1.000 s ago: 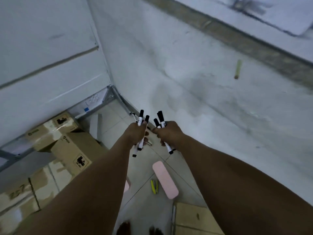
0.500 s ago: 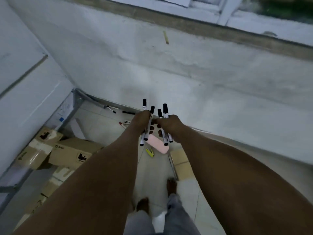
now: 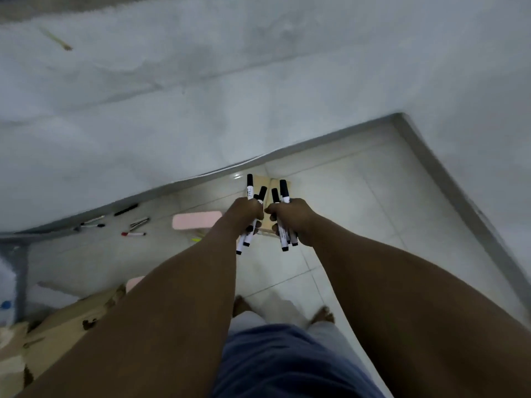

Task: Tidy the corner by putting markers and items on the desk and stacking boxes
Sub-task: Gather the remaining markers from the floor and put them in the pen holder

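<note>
Markers fill both hands in the head view, held out over the tiled floor (image 3: pixel 359 196) near the base of a pale wall (image 3: pixel 258 96). The left hand (image 3: pixel 248 212) is curled round a small bundle of black-capped markers (image 3: pixel 249 186), caps up and lower ends poking out below the fist. The right hand (image 3: pixel 290 221) grips a second bundle (image 3: pixel 283 189) the same way, and the two fists sit just beside each other, knuckles nearly touching. Behind the hands a flat cardboard piece (image 3: pixel 268 225) lies on the tiles. To the left, along the wall's foot, loose markers (image 3: pixel 133 234) are scattered on the floor, with a pink flat item (image 3: pixel 195 221) near them. Cardboard boxes (image 3: pixel 57 326) sit at the lower left, partly hidden by the left forearm. Bare feet (image 3: pixel 323 314) stand on the tiles below.
</note>
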